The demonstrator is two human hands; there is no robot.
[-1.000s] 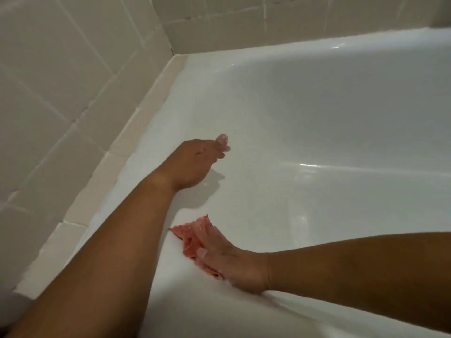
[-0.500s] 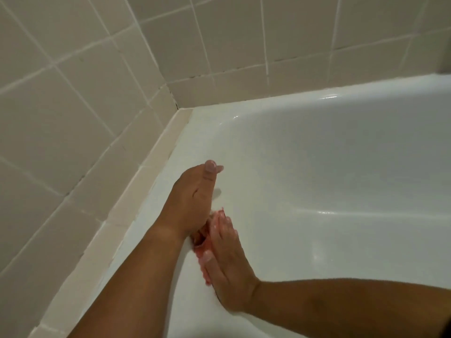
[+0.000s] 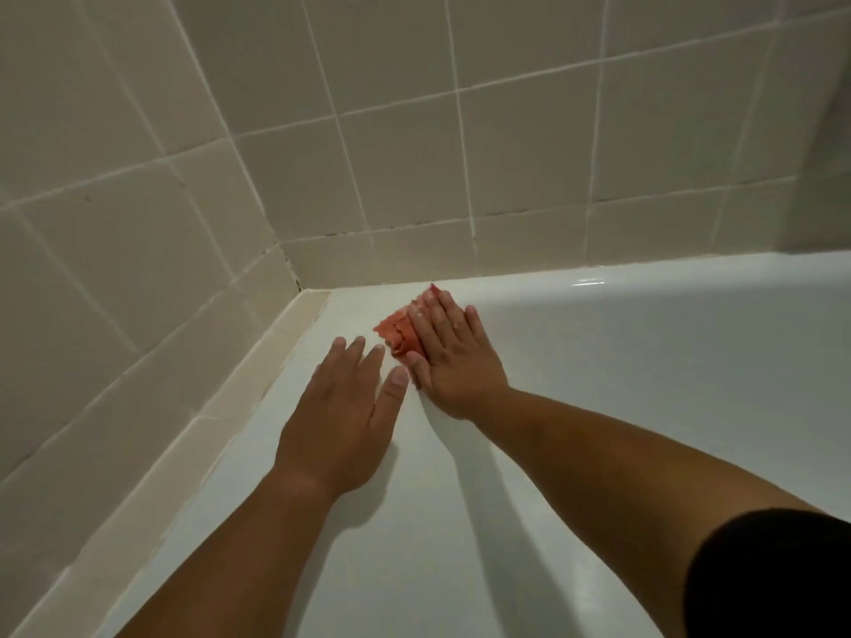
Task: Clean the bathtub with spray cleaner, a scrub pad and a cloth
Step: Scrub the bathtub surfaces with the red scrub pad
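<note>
A white bathtub fills the lower right of the view. My right hand lies flat with straight fingers on a salmon-pink cloth, pressing it against the tub's rim close to the corner. Most of the cloth is hidden under the palm; its crumpled edge shows to the left of the fingers. My left hand rests flat on the tub's rim just left of the right hand, fingers straight, holding nothing. No spray bottle or scrub pad is in view.
Beige tiled walls meet in a corner behind the tub. A narrow beige tile ledge runs along the tub's left edge. A black sleeve shows at the lower right.
My right hand has slid the cloth up from the tub's inner side to the rim near the corner. My left hand turned palm down and flattened on the rim. The camera tilted up.
</note>
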